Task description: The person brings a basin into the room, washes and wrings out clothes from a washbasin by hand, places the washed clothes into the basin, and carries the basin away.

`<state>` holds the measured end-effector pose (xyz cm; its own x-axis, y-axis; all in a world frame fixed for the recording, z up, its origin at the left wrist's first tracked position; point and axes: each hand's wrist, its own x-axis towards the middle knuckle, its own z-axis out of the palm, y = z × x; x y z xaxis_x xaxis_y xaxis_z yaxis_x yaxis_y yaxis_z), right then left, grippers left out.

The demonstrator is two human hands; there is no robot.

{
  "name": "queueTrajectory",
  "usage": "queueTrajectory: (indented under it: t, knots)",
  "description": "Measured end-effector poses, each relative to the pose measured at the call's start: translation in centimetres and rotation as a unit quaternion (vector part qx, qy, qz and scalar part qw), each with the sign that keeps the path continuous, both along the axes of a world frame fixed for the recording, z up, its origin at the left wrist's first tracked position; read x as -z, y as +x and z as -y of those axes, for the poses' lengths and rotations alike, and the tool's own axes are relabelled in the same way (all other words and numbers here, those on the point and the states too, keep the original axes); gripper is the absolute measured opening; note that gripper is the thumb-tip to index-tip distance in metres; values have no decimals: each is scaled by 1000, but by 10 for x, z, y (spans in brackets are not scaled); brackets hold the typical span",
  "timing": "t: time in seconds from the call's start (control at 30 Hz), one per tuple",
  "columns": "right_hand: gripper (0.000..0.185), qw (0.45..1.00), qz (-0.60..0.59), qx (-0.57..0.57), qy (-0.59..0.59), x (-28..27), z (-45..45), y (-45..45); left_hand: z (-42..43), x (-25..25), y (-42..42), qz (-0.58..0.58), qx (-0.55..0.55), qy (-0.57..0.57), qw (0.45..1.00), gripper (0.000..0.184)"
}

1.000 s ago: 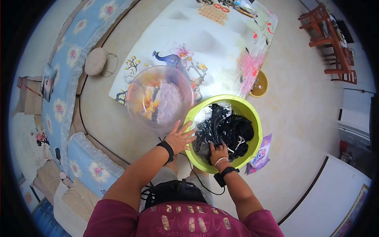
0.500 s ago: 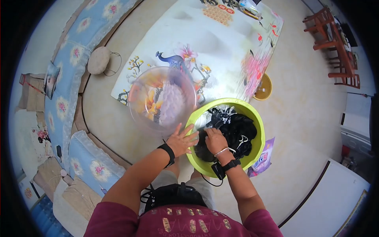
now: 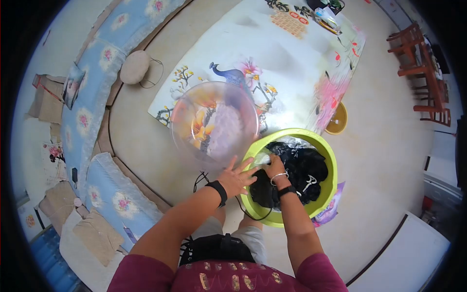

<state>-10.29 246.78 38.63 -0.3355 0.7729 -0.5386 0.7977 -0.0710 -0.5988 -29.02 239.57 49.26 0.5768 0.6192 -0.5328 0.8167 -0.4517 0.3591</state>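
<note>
Black clothes (image 3: pixel 309 168) in a green tub (image 3: pixel 332 165): touched white cloth (image 3: pixel 263 158) there with the right hand (image 3: pixel 276 170), couldn't tell if gripped; rested the left hand (image 3: pixel 235 179) against the rim, fingers (image 3: pixel 242 166) wide.

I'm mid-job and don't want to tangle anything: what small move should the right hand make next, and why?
Probably ease the white cloth up gently: the right hand is at it, beside black clothes in the tub, and the left hand is spread at the rim, perhaps able to steady it. Whether the fingers grip the cloth, I can't tell.
</note>
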Motion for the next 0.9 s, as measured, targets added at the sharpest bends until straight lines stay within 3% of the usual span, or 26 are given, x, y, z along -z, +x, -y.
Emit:
queueTrajectory:
  t: [0.1,0.23,0.33,0.43,0.5,0.57,0.63,0.7,0.77,0.83,0.9]
  knots:
    - [33,997,-50,8,56,-72,7,20,4,7,1,-15,7,12,1000,56]
    - [23,994,-77,76,22,-182,13,44,4,4,2,-18,1,15,1000,56]
    - [19,974,-139,174,32,-254,23,46,5,7,2,-23,6,25,999,55]
    - [17,951,-183,247,41,-296,29,39,7,6,0,10,-16,33,999,51]
    - [15,889,-299,324,123,-306,31,28,8,10,-1,18,-21,35,999,50]
    - [14,932,-184,244,196,-283,24,33,9,10,1,28,-20,40,999,49]
    - [15,955,-131,204,173,-259,16,21,5,3,0,17,-21,24,999,50]
    - [18,959,-160,204,116,-205,16,18,5,3,0,7,-11,17,1000,51]
    - [20,983,-61,157,77,-163,16,9,3,2,-1,-6,0,11,1000,52]
    - [28,978,-14,41,206,-77,25,14,3,2,-1,-1,1,10,1000,52]
    - [37,985,-7,18,169,-29,32,4,1,-2,-2,1,1,-2,1000,52]
